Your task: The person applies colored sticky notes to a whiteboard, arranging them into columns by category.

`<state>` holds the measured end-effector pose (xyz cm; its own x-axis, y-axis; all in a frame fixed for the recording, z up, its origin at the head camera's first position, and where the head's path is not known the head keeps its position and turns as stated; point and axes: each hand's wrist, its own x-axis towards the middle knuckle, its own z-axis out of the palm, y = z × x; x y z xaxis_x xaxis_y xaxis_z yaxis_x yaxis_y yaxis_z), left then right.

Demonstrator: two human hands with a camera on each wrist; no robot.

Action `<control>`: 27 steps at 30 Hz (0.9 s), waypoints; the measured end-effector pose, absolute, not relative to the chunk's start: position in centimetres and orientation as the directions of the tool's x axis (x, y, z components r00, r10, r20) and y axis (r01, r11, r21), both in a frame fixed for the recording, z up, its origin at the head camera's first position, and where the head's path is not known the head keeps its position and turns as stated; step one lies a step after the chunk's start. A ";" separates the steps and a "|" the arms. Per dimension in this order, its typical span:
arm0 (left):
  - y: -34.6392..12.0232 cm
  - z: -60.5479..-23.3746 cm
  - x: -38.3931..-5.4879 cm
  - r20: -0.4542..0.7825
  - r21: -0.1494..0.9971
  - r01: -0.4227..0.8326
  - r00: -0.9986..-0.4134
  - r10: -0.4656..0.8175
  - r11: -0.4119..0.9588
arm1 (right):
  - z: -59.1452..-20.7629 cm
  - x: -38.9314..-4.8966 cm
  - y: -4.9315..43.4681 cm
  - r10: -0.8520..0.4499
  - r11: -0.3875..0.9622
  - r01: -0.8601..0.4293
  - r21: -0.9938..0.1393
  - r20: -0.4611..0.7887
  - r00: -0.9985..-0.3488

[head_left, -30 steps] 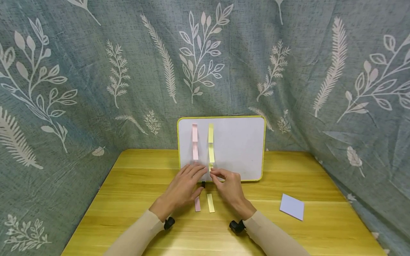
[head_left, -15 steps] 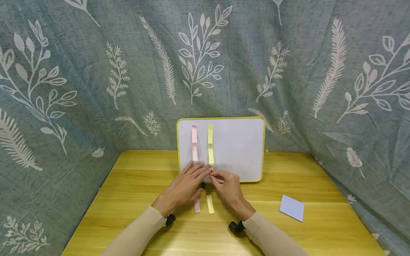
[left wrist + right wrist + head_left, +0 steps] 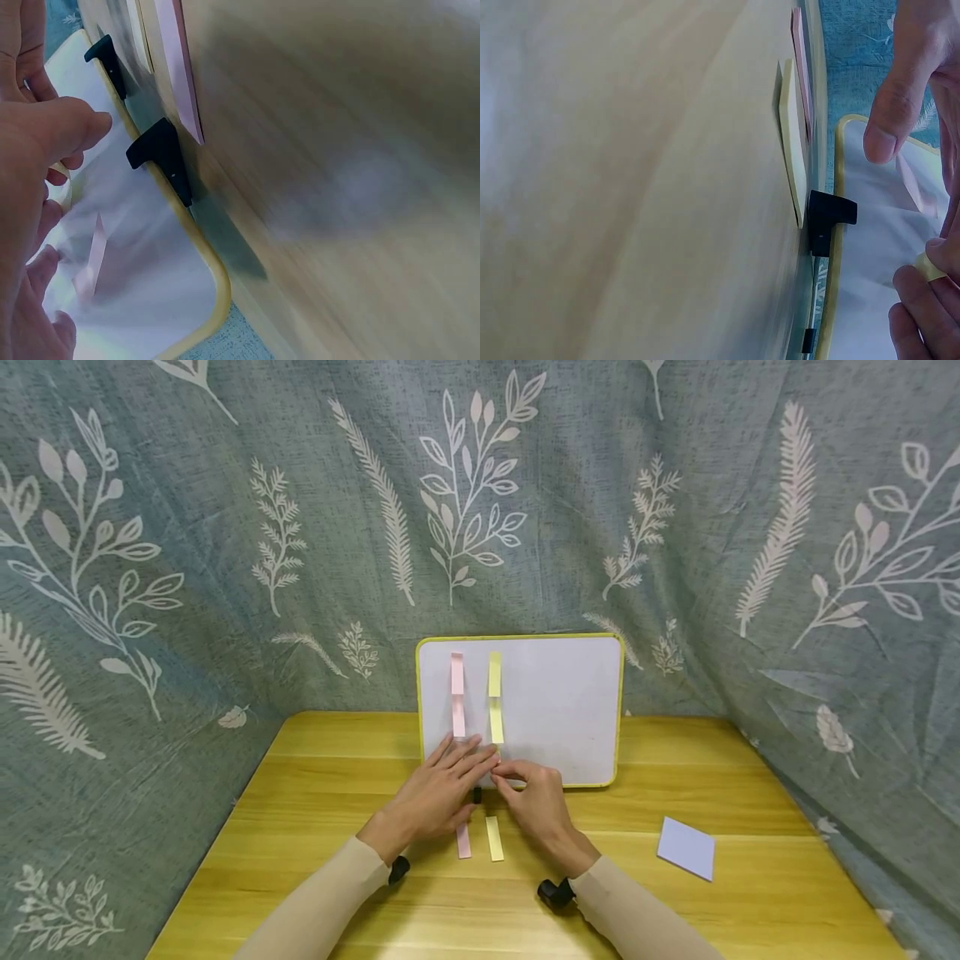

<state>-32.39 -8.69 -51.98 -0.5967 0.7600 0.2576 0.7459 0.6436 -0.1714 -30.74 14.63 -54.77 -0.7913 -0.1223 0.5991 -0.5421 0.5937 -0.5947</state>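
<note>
At the table (image 3: 337,752), pinching a yellow strip (image 3: 928,268) in the right hand (image 3: 536,797), with left hand (image 3: 431,797) spread alongside, probably to steady the whiteboard (image 3: 558,710).

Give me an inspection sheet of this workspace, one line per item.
Surface: table with wood grain.
Job's things: whiteboard standing upright, black supports at its lower edge; pink strips and yellow strips run down it in two columns; pink pad and yellow pad lie before it.
Clutter: only a lilac pad, lying apart to the right.
Grip: left hand spread over the whiteboard's lower left; right hand pinches a small yellow piece.
Cables: nothing seen.
Surroundings: grey-blue cloth, white leaf print.
</note>
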 end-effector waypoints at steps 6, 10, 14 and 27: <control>-8.5 -51.7 -32.6 0.230 -0.181 0.761 -0.583 0.779 0.623 | -55.0 -30.6 14.7 -0.126 0.596 -0.543 -0.592 0.599 -0.791; -8.4 -51.7 -32.7 0.227 -0.169 0.774 -0.573 0.788 0.611 | -55.2 -30.7 14.9 -0.137 0.602 -0.546 -0.582 0.599 -0.789; -8.5 -51.8 -32.7 0.217 -0.184 0.775 -0.568 0.794 0.605 | -55.2 -30.8 15.0 -0.144 0.604 -0.550 -0.577 0.599 -0.787; -8.4 -51.9 -32.4 0.179 -0.289 0.716 -0.612 0.770 0.636 | -55.2 -30.8 15.0 -0.167 0.596 -0.576 -0.560 0.615 -0.770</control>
